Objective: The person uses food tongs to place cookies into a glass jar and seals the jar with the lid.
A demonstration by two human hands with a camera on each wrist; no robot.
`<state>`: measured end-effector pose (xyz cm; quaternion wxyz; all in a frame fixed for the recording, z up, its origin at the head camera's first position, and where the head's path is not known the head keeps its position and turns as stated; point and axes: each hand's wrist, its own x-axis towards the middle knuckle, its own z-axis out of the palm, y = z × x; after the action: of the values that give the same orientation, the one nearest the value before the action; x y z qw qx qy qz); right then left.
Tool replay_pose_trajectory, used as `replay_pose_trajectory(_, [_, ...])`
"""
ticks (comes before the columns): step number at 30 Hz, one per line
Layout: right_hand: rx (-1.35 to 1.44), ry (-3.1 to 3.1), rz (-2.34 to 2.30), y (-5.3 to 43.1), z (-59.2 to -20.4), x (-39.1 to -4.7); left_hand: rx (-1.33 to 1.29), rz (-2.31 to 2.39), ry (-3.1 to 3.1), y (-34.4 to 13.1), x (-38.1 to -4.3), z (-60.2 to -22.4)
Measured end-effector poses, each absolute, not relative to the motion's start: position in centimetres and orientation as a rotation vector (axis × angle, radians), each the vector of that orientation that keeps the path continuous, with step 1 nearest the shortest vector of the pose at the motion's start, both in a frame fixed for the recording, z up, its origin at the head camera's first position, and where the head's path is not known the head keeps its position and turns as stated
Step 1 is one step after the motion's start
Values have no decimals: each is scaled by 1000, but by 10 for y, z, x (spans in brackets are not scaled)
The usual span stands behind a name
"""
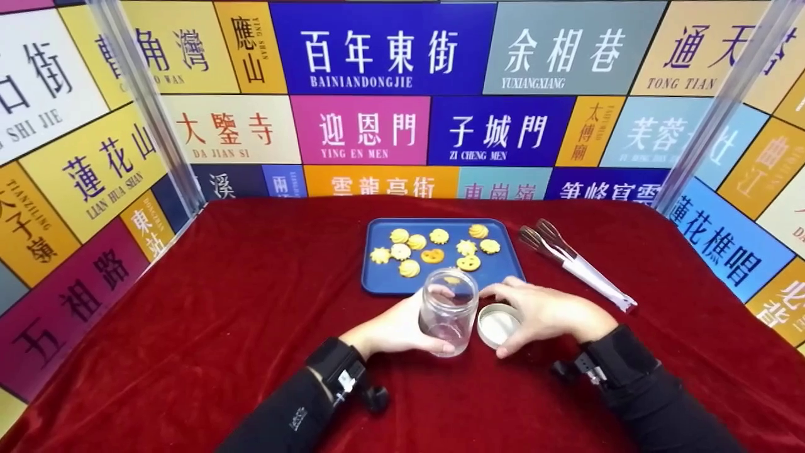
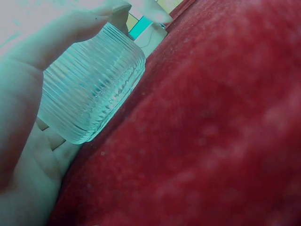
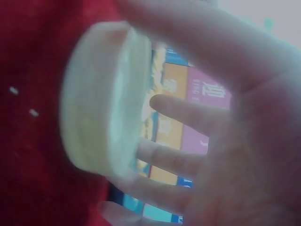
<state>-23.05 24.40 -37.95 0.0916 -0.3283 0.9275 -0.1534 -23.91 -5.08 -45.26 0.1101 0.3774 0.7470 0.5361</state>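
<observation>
A clear glass jar [image 1: 448, 327] with ribbed sides stands open-mouthed near the middle, tilted slightly. My left hand [image 1: 402, 327] grips it from the left, thumb across the near side and fingers behind; in the left wrist view the thumb lies over the ribbed jar [image 2: 94, 84]. Just right of the jar is a round pale lid [image 1: 499, 325], hollow side up, low over the red cloth. Around it my right hand [image 1: 550, 311] spreads thumb and fingers. The right wrist view shows the lid [image 3: 94, 99] between them, the fingers loosely extended; firm contact is not plain.
Behind the jar lies a blue tray [image 1: 377, 280] with several cookies [image 1: 432, 255]. Tongs [image 1: 585, 270] with white handles lie to its right. Red cloth [image 1: 264, 270] covers the table, and walls with printed signs [image 1: 361, 129] enclose the back and sides.
</observation>
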Motion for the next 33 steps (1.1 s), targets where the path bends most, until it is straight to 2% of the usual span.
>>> replay_pose_trajectory(5, [-932,2920,-570,258,-365,-238,1108,1578,2201,-46,-239,-455])
replay_pose_trajectory(11, [-543,3070,-626,289,-331,-267,1085,1580,2197,-43,-238,-454])
replay_pose_trajectory(14, [-393,3076,-587,311,-327,-284,1078,1589,2191,-46,-238,-453])
replay_pose_trajectory(21, [-197,2991,-556,349,-361,-301,1070,1584,2177,-53,-238,-449])
replay_pose_trajectory(33, [-144,3062,-578,360,-404,-310,1066,1583,2184,-53,-236,-449])
